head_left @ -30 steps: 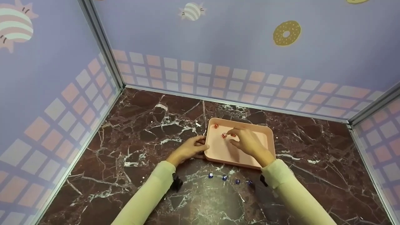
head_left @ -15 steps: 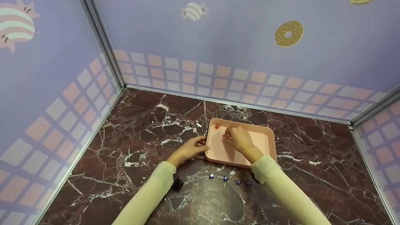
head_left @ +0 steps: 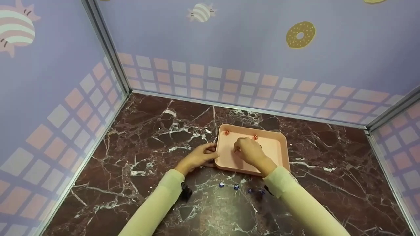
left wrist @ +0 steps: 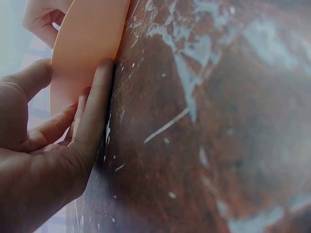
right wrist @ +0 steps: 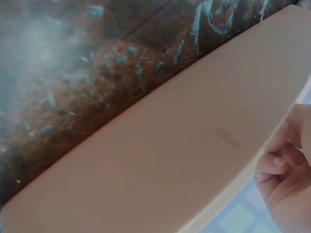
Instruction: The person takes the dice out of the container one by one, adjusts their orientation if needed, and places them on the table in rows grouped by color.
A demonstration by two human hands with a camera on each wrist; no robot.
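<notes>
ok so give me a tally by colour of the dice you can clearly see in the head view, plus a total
Blue dice: 4, on the table
Red dice: 2, in the pink tray
Total: 6 clearly visible; the right hand may be hiding more.

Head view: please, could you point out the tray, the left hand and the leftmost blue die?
Tray (head_left: 272,148): head view, on the bare floor inside.
Left hand (head_left: 198,155): head view, on the back of the hand.
Leftmost blue die (head_left: 221,185): head view, on its visible middle.
</notes>
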